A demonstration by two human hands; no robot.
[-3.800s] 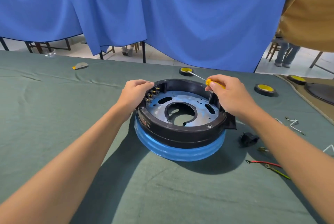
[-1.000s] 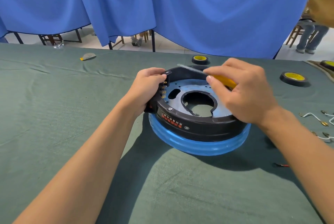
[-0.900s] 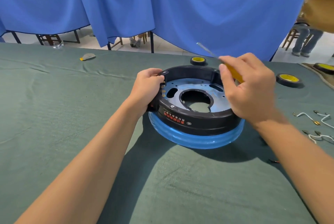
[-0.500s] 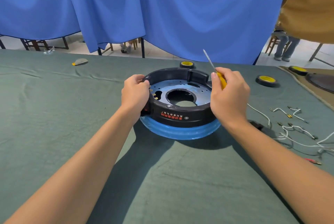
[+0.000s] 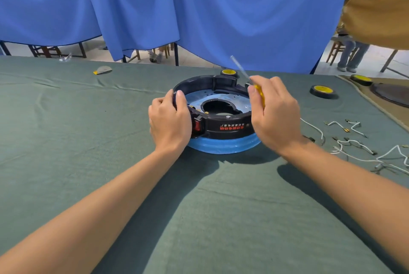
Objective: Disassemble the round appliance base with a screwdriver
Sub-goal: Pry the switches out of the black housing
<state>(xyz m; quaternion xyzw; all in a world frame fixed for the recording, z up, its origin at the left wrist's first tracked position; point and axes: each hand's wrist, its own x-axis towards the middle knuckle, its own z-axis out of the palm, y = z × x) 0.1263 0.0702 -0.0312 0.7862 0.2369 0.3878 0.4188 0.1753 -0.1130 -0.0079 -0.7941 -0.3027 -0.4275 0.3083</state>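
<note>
While my left hand (image 5: 170, 122) grips the round base's (image 5: 223, 128) rim on the table (image 5: 66, 132), my right hand (image 5: 273, 116) clutches the yellow screwdriver (image 5: 259, 94), tip raised.

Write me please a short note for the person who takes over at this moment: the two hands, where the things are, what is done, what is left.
Left hand: grips the left rim of the round base, steadying it.
Right hand: holds the yellow screwdriver, shaft pointing up and away, tip off the base.
Base: on the green cloth, black housing on a blue ring, metal plate in place inside.
Done: loose wires lie on the cloth to the right.
Left: probably bring the tip down to a plate screw, then free the plate.
</note>
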